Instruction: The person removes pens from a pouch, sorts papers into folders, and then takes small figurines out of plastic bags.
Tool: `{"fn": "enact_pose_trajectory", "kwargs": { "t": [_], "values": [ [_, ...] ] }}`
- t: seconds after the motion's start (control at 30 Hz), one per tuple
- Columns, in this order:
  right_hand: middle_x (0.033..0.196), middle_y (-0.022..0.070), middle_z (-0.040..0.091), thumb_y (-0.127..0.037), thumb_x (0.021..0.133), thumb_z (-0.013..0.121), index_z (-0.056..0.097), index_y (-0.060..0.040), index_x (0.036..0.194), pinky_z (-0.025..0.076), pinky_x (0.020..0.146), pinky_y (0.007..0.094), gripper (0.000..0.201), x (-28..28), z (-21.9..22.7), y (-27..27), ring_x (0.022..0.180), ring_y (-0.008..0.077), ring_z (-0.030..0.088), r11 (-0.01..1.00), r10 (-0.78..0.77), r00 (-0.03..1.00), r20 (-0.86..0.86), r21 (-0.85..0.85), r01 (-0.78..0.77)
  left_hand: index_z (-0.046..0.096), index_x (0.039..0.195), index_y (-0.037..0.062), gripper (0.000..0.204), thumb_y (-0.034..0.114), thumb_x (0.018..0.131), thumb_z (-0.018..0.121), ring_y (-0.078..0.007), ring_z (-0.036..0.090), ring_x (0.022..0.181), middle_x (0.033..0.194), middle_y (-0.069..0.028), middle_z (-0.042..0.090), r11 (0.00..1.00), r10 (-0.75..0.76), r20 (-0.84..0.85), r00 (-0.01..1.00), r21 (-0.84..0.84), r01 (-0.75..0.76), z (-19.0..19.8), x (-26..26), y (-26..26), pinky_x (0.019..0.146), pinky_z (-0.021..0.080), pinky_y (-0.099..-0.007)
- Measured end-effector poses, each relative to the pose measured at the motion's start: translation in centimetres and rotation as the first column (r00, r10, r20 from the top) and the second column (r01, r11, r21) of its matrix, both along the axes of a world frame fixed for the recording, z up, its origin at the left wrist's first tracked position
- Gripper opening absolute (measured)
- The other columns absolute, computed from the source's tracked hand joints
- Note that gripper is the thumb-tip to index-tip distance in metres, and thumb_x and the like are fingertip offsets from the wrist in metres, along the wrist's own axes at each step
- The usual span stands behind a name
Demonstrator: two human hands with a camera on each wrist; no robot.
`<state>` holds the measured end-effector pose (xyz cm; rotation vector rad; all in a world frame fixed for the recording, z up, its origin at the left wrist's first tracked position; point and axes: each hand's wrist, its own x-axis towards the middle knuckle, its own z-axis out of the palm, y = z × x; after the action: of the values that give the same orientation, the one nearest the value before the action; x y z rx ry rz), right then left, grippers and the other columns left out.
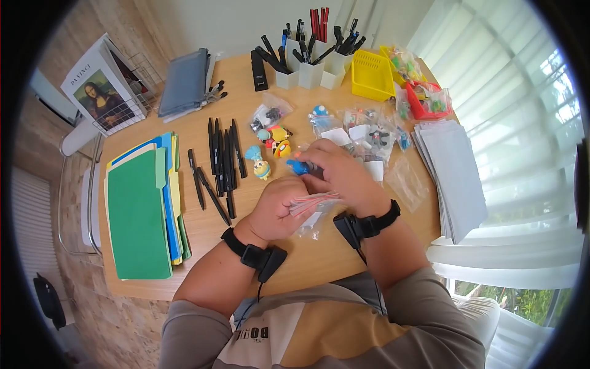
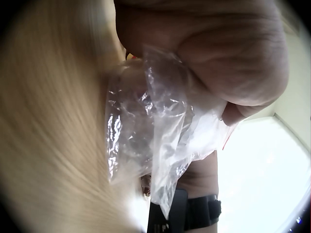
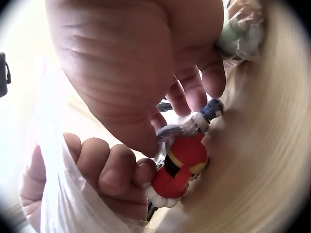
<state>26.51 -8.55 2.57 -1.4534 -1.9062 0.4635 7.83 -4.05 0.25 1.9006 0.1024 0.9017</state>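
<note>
In the head view, the left hand [image 1: 276, 208] grips clear plastic bags [image 1: 314, 200] with red edge lines. Close above it, the right hand [image 1: 337, 167] pinches a small blue figure [image 1: 298, 166]. Clear bags [image 2: 141, 121] hang below the left palm [image 2: 233, 48] in the left wrist view. From the right wrist, the right hand [image 3: 121, 68] is over the curled left fingers [image 3: 114, 170], and a red toy figure [image 3: 187, 155] shows beside them. Its contact with the left fingers is unclear. Toy figures [image 1: 263, 169] stand and lie left of the hands.
Black pens [image 1: 224, 157] and coloured folders [image 1: 138, 215] lie left. Bagged toys [image 1: 378, 138] and a paper stack [image 1: 452, 178] are right. Pen holders [image 1: 310, 74], a yellow basket [image 1: 372, 77] and a red basket [image 1: 427, 111] stand along the back. A loose clear bag [image 1: 407, 184] lies beside the right wrist.
</note>
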Motion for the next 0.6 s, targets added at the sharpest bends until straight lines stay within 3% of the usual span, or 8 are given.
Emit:
{"fn": "enact_pose_trajectory", "kwargs": {
  "t": [0.07,0.13,0.23,0.33,0.43,0.6],
  "values": [
    [0.1,0.0117,0.058,-0.008,0.081,0.07,0.063,-0.0085,0.113,0.05,0.074,0.0365,0.033,-0.1,-0.3,0.0,0.089,0.0304,0.059,1.0,0.024,1.0,0.009,0.011,-0.025,0.067,0.085,0.0065,0.006,0.009,0.08,0.066,-0.0288,0.051,0.064,0.068,-0.0082,0.052,0.995,0.046,-0.053,0.998,0.089,-0.041,0.0,-0.2,0.1,0.06,0.041,-0.0361],
    [0.102,0.0145,0.06,-0.008,0.08,0.066,0.065,-0.0081,0.109,0.05,0.083,0.0407,0.029,-0.3,-0.9,0.2,0.094,0.0351,0.06,0.99,-0.086,0.995,0.05,0.116,0.08,0.065,0.082,0.0046,0.004,0.009,0.081,0.066,-0.0289,0.05,0.063,0.067,-0.0089,0.051,0.994,0.048,-0.056,0.997,0.102,-0.042,0.1,-0.3,0.0,0.06,0.04,-0.0363],
    [0.104,0.0148,0.06,-0.003,0.079,0.063,0.065,-0.0073,0.106,0.05,0.085,0.0412,0.028,-0.2,-1.1,0.4,0.097,0.0356,0.059,0.984,-0.131,0.991,0.032,0.122,0.126,0.062,0.077,0.003,0.008,0.008,0.082,0.067,-0.0296,0.048,0.061,0.066,-0.0101,0.05,0.992,0.033,-0.047,0.998,0.12,-0.027,0.5,-0.2,-0.3,0.058,0.039,-0.0364],
    [0.108,0.0139,0.059,-0.002,0.075,0.065,0.064,-0.0063,0.101,0.05,0.087,0.0409,0.026,0.5,-1.6,0.5,0.101,0.0346,0.058,0.994,-0.096,0.992,0.081,0.051,0.092,0.06,0.075,0.0033,0.011,0.008,0.08,0.068,-0.0308,0.048,0.06,0.066,-0.0108,0.05,0.992,0.01,-0.032,0.999,0.124,-0.006,0.7,-0.1,-0.6,0.056,0.038,-0.0366],
    [0.112,0.0131,0.058,-0.002,0.072,0.068,0.063,-0.0057,0.099,0.049,0.09,0.0411,0.028,-0.2,-0.4,-0.1,0.105,0.0338,0.057,0.994,-0.068,0.987,0.145,0.091,0.055,0.058,0.073,0.0036,0.012,0.007,0.079,0.069,-0.0318,0.048,0.06,0.065,-0.0112,0.05,0.993,-0.044,-0.065,0.997,0.105,0.05,0.7,-0.2,-0.6,0.055,0.037,-0.0372],
    [0.114,0.0139,0.057,-0.002,0.069,0.071,0.06,-0.0044,0.105,0.047,0.093,0.0414,0.038,0.1,-0.3,-0.2,0.108,0.0341,0.055,0.996,-0.05,0.981,0.186,0.079,0.036,0.057,0.074,0.0038,0.014,0.006,0.078,0.07,-0.0326,0.049,0.061,0.066,-0.0114,0.049,0.989,-0.142,-0.101,0.985,0.034,0.146,-0.1,0.2,-0.8,0.054,0.036,-0.0384]
  ]
}}
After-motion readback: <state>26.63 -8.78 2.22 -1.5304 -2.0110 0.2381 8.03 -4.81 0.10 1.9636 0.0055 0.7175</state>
